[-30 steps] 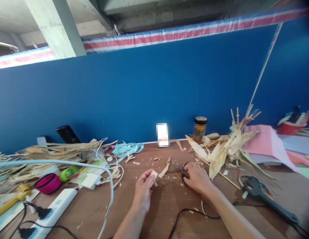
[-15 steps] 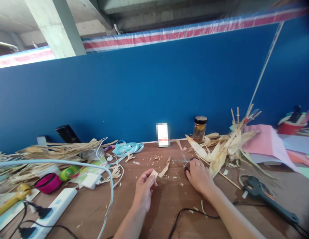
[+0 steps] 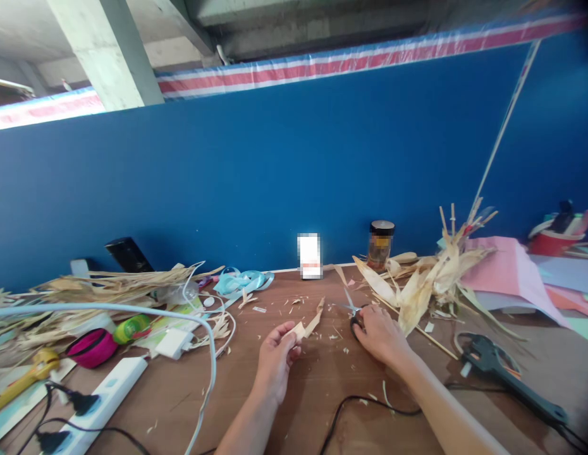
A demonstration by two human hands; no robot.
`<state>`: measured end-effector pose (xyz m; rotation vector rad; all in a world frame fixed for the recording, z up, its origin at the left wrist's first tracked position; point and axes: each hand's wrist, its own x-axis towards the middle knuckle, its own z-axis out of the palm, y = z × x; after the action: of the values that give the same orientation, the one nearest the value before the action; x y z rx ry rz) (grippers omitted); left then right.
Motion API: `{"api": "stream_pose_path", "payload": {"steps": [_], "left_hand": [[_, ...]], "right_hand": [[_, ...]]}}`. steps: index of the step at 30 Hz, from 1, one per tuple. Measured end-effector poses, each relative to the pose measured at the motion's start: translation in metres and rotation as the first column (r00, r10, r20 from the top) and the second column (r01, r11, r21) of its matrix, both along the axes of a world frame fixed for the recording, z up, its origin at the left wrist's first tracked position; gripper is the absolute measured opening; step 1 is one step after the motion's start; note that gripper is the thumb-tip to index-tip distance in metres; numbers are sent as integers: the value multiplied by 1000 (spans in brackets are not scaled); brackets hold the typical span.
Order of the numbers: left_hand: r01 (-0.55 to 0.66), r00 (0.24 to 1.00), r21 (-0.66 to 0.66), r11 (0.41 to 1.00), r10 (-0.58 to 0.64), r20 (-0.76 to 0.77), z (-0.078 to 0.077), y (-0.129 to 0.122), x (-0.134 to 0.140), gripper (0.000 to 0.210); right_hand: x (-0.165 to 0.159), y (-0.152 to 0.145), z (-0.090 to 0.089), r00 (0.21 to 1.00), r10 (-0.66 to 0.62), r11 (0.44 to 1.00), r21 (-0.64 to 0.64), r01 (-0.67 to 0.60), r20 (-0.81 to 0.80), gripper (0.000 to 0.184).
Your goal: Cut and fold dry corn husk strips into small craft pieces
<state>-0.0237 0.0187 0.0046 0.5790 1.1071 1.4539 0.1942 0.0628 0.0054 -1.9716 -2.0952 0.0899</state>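
My left hand [image 3: 275,357] is closed, with a small pale piece of corn husk [image 3: 299,330] pinched between thumb and fingers. A longer folded husk strip [image 3: 315,318] lies on the table just beyond it, close to the pinched piece. To the right, my right hand [image 3: 380,333] is curled over the black handles of a pair of scissors [image 3: 353,309]. Their blades point up and left, spread apart, low over the tabletop. Small husk scraps [image 3: 296,302] are scattered between the hands.
Dried husks [image 3: 424,287] and a lidded jar [image 3: 381,245] stand beyond my right hand. A hot glue gun [image 3: 502,373] lies at right, its black cable [image 3: 353,399] crossing the front. At left are a power strip [image 3: 102,404], a white cable [image 3: 212,354] and blue ribbon [image 3: 244,282].
The scissor blades show more plainly now, spread apart, and my right hand has shifted slightly. My left hand stays almost in place, the pinched husk piece turned a little.
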Motion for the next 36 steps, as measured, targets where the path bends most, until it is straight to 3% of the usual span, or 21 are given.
{"api": "stream_pose_path", "payload": {"steps": [6,12,19,25,36], "left_hand": [[2,1000,15,1000,-2,-8,-3,0,1,25],[9,999,41,999,-8,-35,-4,-3,2,32],[14,998,23,1000,-12,-67,-3,0,2,32],[18,999,31,999,-17,-38,-4,0,3,31],[9,1000,42,999,-8,-18,-2,-3,3,24]], "right_hand": [[-2,-3,6,987,-86,995,56,79,136,29],[5,-3,15,988,-78,995,-44,85,135,18],[9,0,11,998,64,998,-4,-64,-2,18],[7,-2,14,992,-88,995,-35,91,89,18],[12,3,6,999,33,999,-29,-32,31,18]]}}
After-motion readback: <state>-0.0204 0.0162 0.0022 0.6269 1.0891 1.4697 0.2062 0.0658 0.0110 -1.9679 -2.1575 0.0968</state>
